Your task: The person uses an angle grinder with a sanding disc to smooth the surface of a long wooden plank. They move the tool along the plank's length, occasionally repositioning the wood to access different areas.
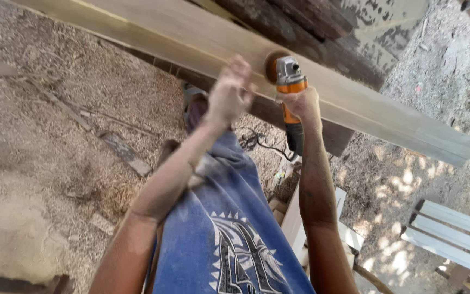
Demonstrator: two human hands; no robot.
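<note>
Right hand (302, 103) clenched around grinder (290, 81), disc on plank (354, 103); left hand (228, 95) loosely curled, resting against plank beside it.

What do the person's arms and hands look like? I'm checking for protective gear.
Both arms are bare, with no sleeves in view. The left hand and right hand wear no gloves, and both are dusted with fine sawdust. No watch or wristband shows.

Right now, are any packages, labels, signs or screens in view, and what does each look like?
No packages, signs or screens show.
Shirt print: lower centre on the blue shirt, angular white and black graphic.
Grinder: orange and grey power tool in the right hand; any label too blurred to tell.
</note>
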